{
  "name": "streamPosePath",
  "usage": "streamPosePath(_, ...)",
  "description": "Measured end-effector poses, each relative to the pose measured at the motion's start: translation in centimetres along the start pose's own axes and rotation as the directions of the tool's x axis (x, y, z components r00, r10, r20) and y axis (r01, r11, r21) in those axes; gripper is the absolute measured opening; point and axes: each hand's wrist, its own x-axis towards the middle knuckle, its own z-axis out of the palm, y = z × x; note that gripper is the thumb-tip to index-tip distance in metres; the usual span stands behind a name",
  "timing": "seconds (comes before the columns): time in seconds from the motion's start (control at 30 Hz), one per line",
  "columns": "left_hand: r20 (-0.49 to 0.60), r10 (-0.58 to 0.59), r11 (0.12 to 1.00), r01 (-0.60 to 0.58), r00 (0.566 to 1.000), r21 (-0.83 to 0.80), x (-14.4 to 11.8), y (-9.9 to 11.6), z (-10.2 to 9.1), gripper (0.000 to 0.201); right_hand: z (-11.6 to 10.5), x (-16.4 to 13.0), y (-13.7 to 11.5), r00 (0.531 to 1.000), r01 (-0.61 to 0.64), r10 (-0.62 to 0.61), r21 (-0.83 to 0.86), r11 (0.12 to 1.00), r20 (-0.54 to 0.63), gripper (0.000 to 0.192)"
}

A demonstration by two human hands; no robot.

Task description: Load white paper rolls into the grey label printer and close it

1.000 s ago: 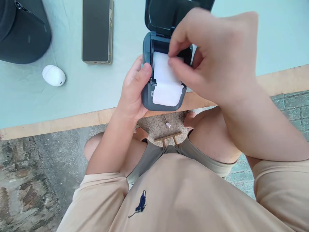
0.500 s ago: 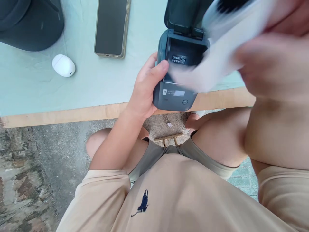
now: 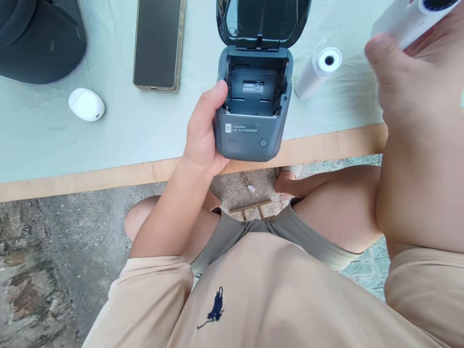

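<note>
My left hand (image 3: 206, 130) grips the left side of a dark blue-grey label printer (image 3: 248, 135), thumb on its upper edge. The printer's dark see-through lid (image 3: 263, 24) is swung up, and its paper bay shows no roll inside. At the upper right, my right hand (image 3: 416, 72) is closed around a white paper roll (image 3: 398, 24) with a dark core, partly cut off by the frame edge. Between the printer and that hand, a second white paper roll (image 3: 313, 72) rests on the table, its loose end curling up.
A smartphone (image 3: 157, 43) with a dark screen lies left of the printer. Farther left are a white oval case (image 3: 86, 104) and a black cap-like object (image 3: 43, 38). The table's wooden front edge (image 3: 90, 179) runs above my knees.
My right hand has carried the paper roll away from the printer, up and to the right. The printer's bay and the second roll now show unobstructed. The view has shifted slightly.
</note>
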Motion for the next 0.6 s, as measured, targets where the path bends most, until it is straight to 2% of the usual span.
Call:
streamPosePath(0.07,-0.007,0.004,1.0,-0.004,1.0,0.023,0.0,0.0,0.1,0.037,0.3,-0.2,0.2,0.992,0.124,-0.123,-0.158,0.98,0.019,0.035)
streamPosePath(0.1,-0.013,0.005,0.999,-0.004,1.0,0.04,0.0,0.0,0.1,0.038,0.4,-0.2,0.3,0.993,0.122,-0.119,-0.206,0.971,0.024,0.036)
streamPosePath(0.2,-0.052,0.001,0.994,0.004,0.999,0.105,0.1,0.0,0.0,0.038,0.6,-0.3,0.5,1.0,-0.029,0.031,-0.323,0.946,0.001,0.044)
streamPosePath(0.27,-0.069,0.001,0.992,0.008,0.998,0.128,0.0,0.1,-0.1,0.037,0.6,-0.4,0.2,0.991,-0.135,0.129,-0.433,0.891,-0.042,0.053)
streamPosePath(0.37,-0.047,0.005,0.994,0.001,0.999,0.112,-0.1,0.2,-0.2,0.036,0.5,-0.4,-0.2,0.98,-0.196,0.18,-0.547,0.814,-0.083,0.058)
streamPosePath(0.43,-0.039,-0.002,0.995,0.006,0.999,0.1,-0.1,0.3,-0.2,0.037,0.2,-0.4,-0.6,0.98,-0.193,0.188,-0.562,0.804,-0.068,0.062)
streamPosePath(0.5,-0.05,-0.011,0.995,0.016,0.999,0.098,0.0,0.3,-0.1,0.036,0.0,-0.6,-0.9,0.985,-0.151,0.171,-0.549,0.822,-0.014,0.077)
streamPosePath(0.57,-0.059,-0.008,0.995,0.014,0.998,0.097,0.0,0.3,-0.1,0.036,-0.1,-1.2,-1.4,0.999,-0.049,0.044,-0.458,0.887,-0.02,0.082)
streamPosePath(0.6,-0.059,-0.005,0.995,0.011,0.998,0.099,0.1,0.3,0.0,0.036,0.0,-1.6,-1.8,0.999,-0.024,0.013,-0.357,0.934,-0.032,0.077)
